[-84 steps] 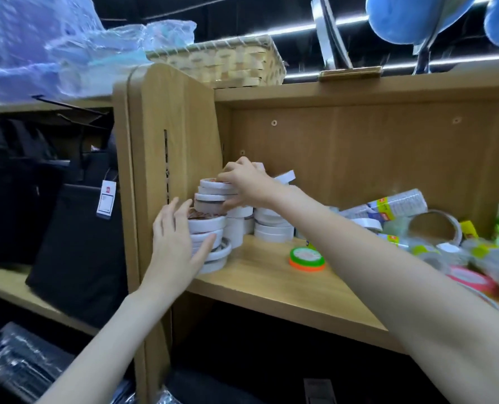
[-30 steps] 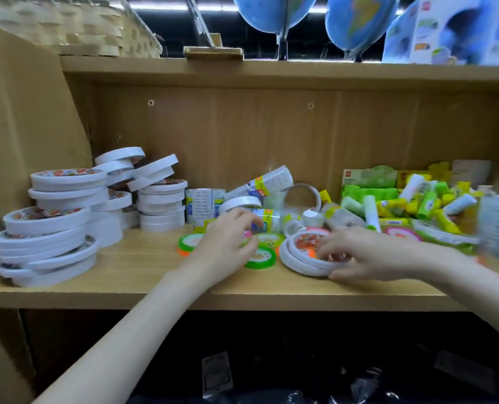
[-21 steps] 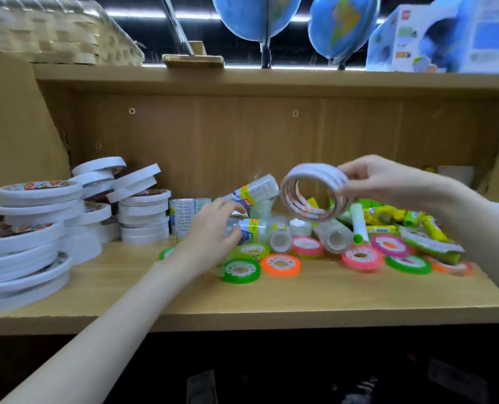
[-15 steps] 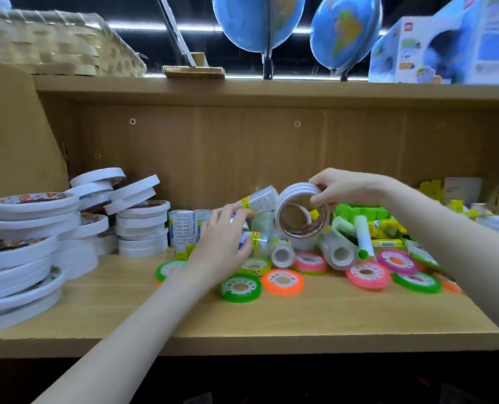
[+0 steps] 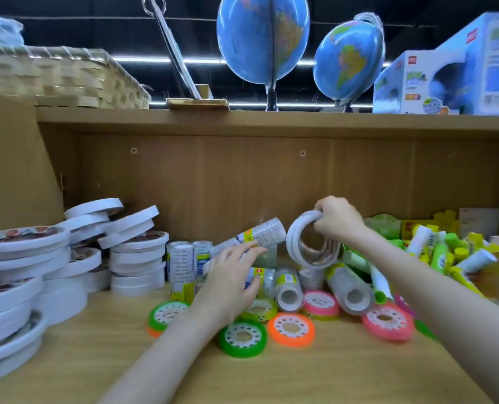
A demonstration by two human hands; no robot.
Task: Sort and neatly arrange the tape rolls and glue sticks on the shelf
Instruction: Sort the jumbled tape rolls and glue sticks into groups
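The right hand [image 5: 337, 218] grips a bundle of thin white tape rings [image 5: 311, 246] by its top edge, fingers curled over the rim, and holds it on edge above the jumble of clear tape sleeves [image 5: 350, 290]. A second ago those rings lay flat on the shelf board [image 5: 315, 371] in front of the sleeves, under that hand; half a second ago they were higher and further from the sleeves. So they have been picked out of the muddle and are now coming down behind the sleeves, or so I judge; where they will end up cannot be told.

The left hand [image 5: 232, 282] has crept from the flat coloured rolls in front of the sleeves up onto the sleeves themselves. Its fingers are nearly straight and spread, touching one tilted sleeve [image 5: 260, 236]; it seems only to steady it, though motion blur makes the contact hard to read.

Left of the sleeves stand the white roll stacks [image 5: 67, 258], some of the upper ones tilted. In front of the sleeves lie a green roll [image 5: 242, 337], an orange roll [image 5: 291, 328] and pink rolls [image 5: 388, 321], unsorted. To the right of the sleeves the glue sticks [image 5: 443, 252] lie in a loose heap.

The sorting is thus barely begun in the middle: one kind of tape is in hand, and the small coloured rolls and glue sticks remain to be grouped.
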